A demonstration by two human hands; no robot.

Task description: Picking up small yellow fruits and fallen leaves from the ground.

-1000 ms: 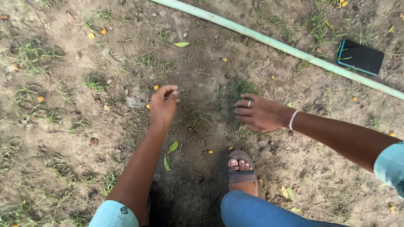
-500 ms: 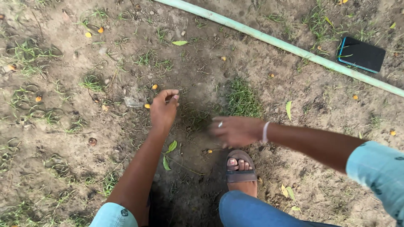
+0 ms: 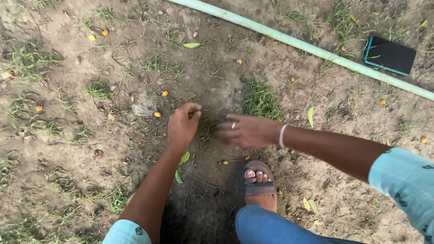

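The ground under me is dry, crumbly brown soil (image 3: 81,149), gritty and scattered with thin wiry grass blades and small round orange-yellow fruits (image 3: 157,114). My left hand (image 3: 183,124) is curled into a loose fist, its fingers (image 3: 195,111) pinched together on the low dark weed patch (image 3: 209,128) at the middle of the view; whether any stem is actually caught between them I cannot tell. My right hand (image 3: 246,131), blurred, lies flat with its fingers stretched out and released, tips at the same weed patch from the 3 o'clock side. It wears a silver ring and a white wristband.

The weed patch is short, dark green and ragged, pressed close to the soil, lying between my two hands.

Just beyond it at 1 o'clock stands a thicker tuft of bright green grass (image 3: 261,100). Farther out, a smooth pale green hose (image 3: 289,41) runs slantwise from 12 to 3 o'clock. A flat black rectangular phone with a blue edge (image 3: 389,55) lies beyond it at 2 o'clock. At 6 o'clock sits my brown strap sandal (image 3: 258,187), and a few limp green leaves (image 3: 182,162) lie near my left forearm.
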